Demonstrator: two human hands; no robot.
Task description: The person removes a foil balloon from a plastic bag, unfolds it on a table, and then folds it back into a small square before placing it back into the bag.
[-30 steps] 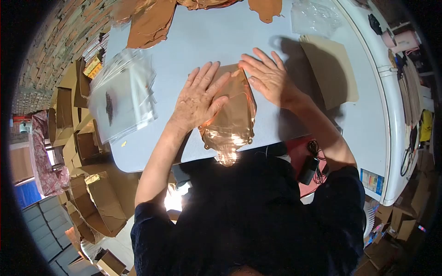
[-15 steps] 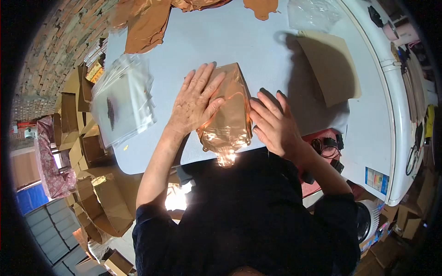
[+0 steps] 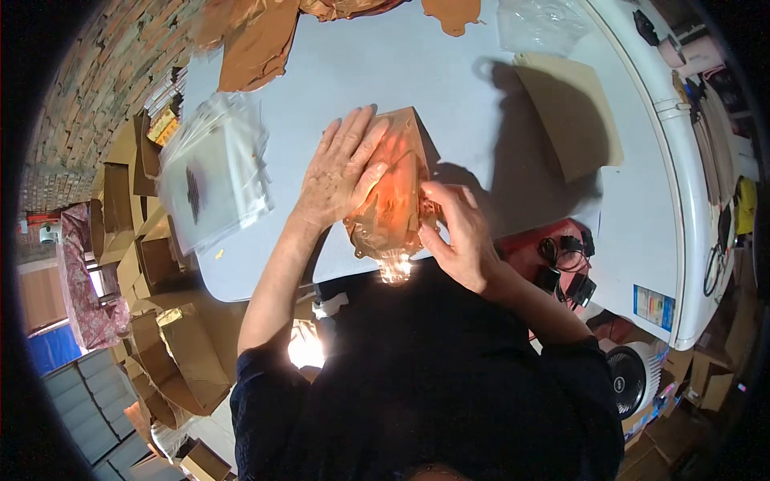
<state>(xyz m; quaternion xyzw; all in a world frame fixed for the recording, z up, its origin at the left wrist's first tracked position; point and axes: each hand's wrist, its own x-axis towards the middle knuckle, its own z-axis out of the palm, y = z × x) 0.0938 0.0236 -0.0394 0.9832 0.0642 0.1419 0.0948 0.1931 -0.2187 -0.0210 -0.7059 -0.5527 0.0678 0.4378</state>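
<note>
A folded piece of shiny copper-coloured foil (image 3: pixel 393 172) lies at the table's near edge, its narrow, glinting tip jutting over the edge toward my body. My left hand (image 3: pixel 341 172) rests flat along the foil's left side, fingers stretched out over it. On the opposite side, my right hand (image 3: pixel 465 236) has its bent fingers and thumb at the foil's lower right edge, where the sheet looks gathered between them. The tips of the right fingers are partly hidden by the foil.
Clear plastic bags (image 3: pixel 216 172) are stacked on the left of the pale table (image 3: pixel 361 64). More brown foil pieces (image 3: pixel 257 48) lie at the far edge. A brown cardboard sheet (image 3: pixel 573 112) sits to the right, with cables and adapters (image 3: pixel 569 264) below. Cardboard boxes (image 3: pixel 180 353) stand at the left.
My right hand has moved left onto the foil's edge, its fingers bending in from a spread pose. The left hand stays flat in nearly the same place.
</note>
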